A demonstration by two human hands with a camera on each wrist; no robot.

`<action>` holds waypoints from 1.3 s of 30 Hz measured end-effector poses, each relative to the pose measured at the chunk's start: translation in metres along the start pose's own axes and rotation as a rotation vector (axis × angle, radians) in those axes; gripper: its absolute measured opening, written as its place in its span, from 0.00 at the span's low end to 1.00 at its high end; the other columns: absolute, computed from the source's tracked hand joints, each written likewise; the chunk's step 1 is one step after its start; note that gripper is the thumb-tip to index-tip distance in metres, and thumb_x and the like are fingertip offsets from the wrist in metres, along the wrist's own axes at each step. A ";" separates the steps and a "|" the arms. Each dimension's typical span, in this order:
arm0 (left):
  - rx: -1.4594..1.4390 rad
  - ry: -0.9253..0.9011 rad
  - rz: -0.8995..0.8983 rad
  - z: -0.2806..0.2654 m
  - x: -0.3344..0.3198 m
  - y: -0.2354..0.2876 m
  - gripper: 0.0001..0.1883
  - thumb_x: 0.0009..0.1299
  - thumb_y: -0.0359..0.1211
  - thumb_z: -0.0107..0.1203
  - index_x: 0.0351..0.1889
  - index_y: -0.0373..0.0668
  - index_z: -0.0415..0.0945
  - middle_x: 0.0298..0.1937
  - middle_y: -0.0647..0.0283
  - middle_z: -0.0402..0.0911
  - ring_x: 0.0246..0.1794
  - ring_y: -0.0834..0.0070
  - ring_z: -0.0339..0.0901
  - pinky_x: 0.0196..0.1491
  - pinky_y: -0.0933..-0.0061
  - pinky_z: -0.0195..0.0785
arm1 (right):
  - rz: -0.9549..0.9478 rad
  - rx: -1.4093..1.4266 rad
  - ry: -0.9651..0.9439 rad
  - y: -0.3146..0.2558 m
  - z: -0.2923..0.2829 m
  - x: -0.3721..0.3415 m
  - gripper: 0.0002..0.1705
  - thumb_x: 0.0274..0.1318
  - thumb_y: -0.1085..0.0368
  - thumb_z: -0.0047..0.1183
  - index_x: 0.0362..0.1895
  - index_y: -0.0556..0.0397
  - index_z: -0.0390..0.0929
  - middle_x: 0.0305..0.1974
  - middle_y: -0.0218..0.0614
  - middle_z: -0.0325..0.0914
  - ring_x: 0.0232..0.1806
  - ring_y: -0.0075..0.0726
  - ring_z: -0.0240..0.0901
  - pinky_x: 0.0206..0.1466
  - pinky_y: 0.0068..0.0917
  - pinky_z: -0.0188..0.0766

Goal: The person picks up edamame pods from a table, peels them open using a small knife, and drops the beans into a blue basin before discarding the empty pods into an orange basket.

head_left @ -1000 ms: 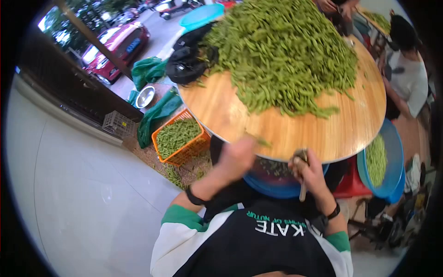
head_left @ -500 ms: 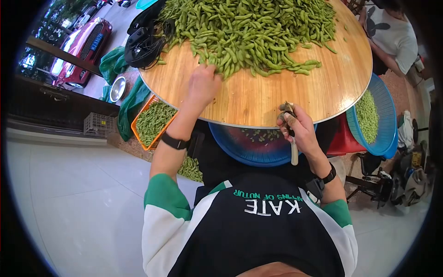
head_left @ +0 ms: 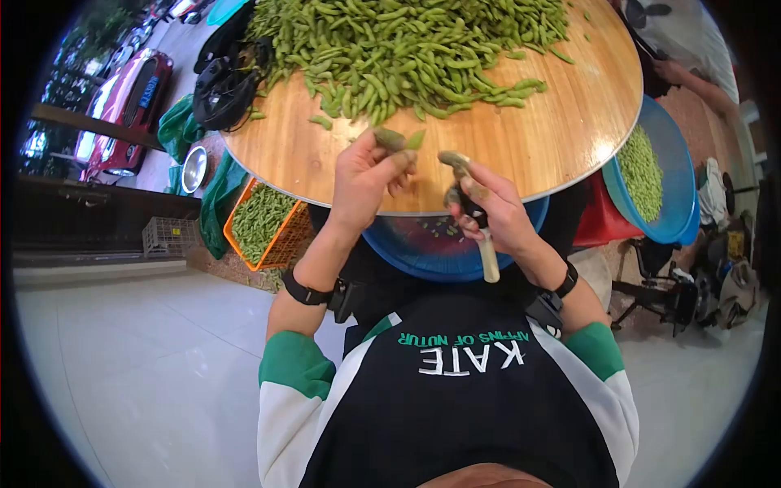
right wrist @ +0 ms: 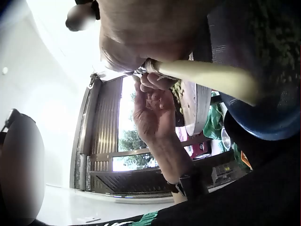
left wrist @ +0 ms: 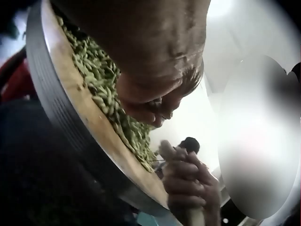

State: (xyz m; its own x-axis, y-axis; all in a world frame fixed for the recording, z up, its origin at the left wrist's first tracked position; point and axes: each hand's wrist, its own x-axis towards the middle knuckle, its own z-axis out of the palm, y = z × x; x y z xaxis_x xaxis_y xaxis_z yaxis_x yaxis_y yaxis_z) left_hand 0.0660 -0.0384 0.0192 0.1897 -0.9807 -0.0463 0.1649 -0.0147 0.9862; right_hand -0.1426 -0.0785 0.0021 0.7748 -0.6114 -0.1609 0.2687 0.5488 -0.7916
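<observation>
In the head view the left hand [head_left: 364, 180] pinches a green pod [head_left: 416, 140] between thumb and fingers, over the near edge of the round wooden table [head_left: 277, 163]. Close by on the right, the right hand [head_left: 498, 207] is curled round a tool with a pale handle [head_left: 489, 259] pointing down; its working end is hidden by the fingers. Dark coverings show on some fingertips. Beyond both hands lies a large heap of green pods [head_left: 390, 57]. The right wrist view shows the pale handle [right wrist: 207, 75] sticking out of the right hand [right wrist: 146, 35].
Below the table edge sits a blue basin [head_left: 423, 259] with loose beans. An orange basket of pods [head_left: 259, 224] stands left, a blue basket of beans [head_left: 643, 171] right. A black bag [head_left: 220, 93] rests on the table's left side. Another person's arm [head_left: 704, 88] shows at the upper right.
The left hand has moved from the heap's edge back toward the right hand, with a pod now visible in its fingers. The right hand keeps its grip on the tool. The head view has shifted.
</observation>
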 end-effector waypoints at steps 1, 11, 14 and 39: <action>-0.009 -0.013 -0.014 0.010 -0.005 -0.001 0.05 0.66 0.25 0.56 0.38 0.38 0.72 0.28 0.64 0.79 0.21 0.85 0.72 0.21 0.85 0.62 | 0.004 0.003 0.021 0.001 0.001 -0.002 0.23 0.68 0.61 0.38 0.65 0.53 0.59 0.28 0.31 0.70 0.19 0.17 0.58 0.18 0.13 0.56; -0.097 -0.112 -0.122 0.039 -0.014 -0.015 0.03 0.67 0.25 0.55 0.38 0.37 0.75 0.27 0.66 0.79 0.20 0.87 0.70 0.21 0.87 0.60 | -0.047 0.041 -0.026 0.001 0.001 -0.016 0.21 0.69 0.61 0.37 0.63 0.52 0.61 0.27 0.30 0.68 0.18 0.16 0.56 0.17 0.12 0.54; -0.037 -0.104 -0.029 0.041 -0.017 -0.016 0.04 0.67 0.25 0.55 0.39 0.37 0.74 0.30 0.67 0.79 0.24 0.89 0.70 0.25 0.87 0.61 | -0.061 0.056 -0.027 0.001 0.002 -0.017 0.20 0.69 0.61 0.37 0.62 0.53 0.62 0.27 0.29 0.68 0.17 0.15 0.56 0.17 0.12 0.54; 0.934 -0.148 0.820 0.036 -0.019 -0.009 0.07 0.59 0.23 0.60 0.30 0.33 0.72 0.24 0.61 0.76 0.20 0.81 0.73 0.22 0.75 0.62 | 0.112 0.381 -0.017 0.003 -0.008 -0.033 0.23 0.67 0.61 0.44 0.64 0.52 0.63 0.28 0.37 0.70 0.15 0.17 0.54 0.13 0.12 0.50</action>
State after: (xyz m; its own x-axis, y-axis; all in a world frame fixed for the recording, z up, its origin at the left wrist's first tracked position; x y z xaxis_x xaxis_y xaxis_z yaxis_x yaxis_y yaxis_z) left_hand 0.0257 -0.0270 0.0169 -0.2089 -0.7778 0.5928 -0.7105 0.5372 0.4544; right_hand -0.1719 -0.0616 0.0004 0.8201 -0.5276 -0.2216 0.3723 0.7860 -0.4937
